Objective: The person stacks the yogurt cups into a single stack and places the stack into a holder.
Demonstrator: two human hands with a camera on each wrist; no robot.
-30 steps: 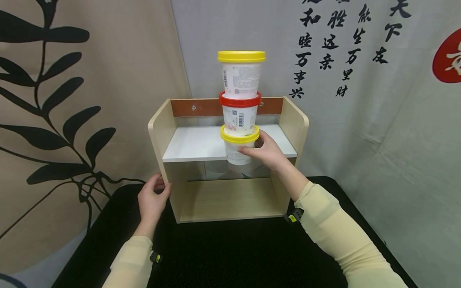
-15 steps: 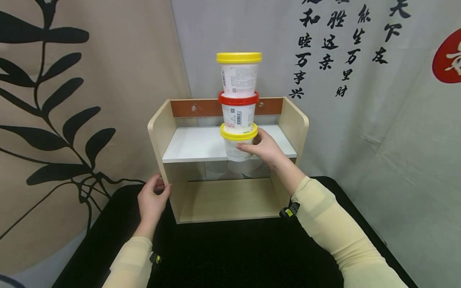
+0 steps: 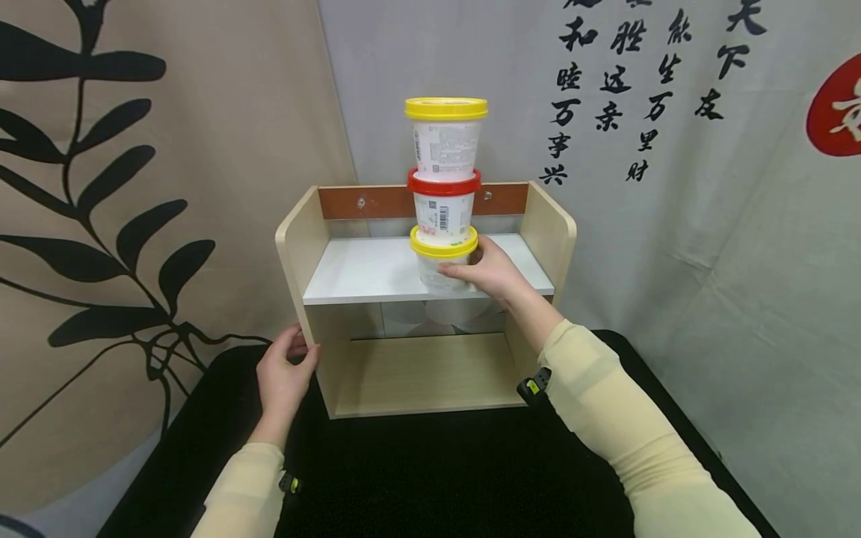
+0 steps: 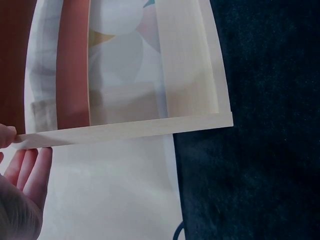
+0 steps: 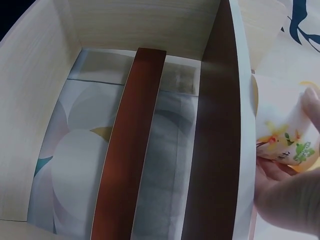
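In the head view, three white tubs stand stacked upright: a yellow-lidded top tub (image 3: 447,146), a red-lidded middle tub (image 3: 440,213) and a yellow-lidded bottom tub (image 3: 432,270). My right hand (image 3: 496,273) grips the bottom tub from its right side, thumb across the front. The tub's base overlaps the front part of the white shelf board (image 3: 363,269). Flower print shows on the held tub (image 5: 281,130) in the right wrist view. My left hand (image 3: 284,379) pinches the front edge of the wooden shelf unit's left side panel (image 4: 125,131), fingers and thumb on either face.
The two-tier shelf unit (image 3: 430,373) stands on a black-covered table (image 3: 430,478). A brown-red rail (image 3: 377,202) crosses its back. Behind hang a curtain with dark leaf print (image 3: 262,112) and a grey curtain with characters (image 3: 511,67).
My right hand has moved the tub stack slightly left, and the bottom tub's base now appears higher, over the white board. My left hand stays on the side panel.
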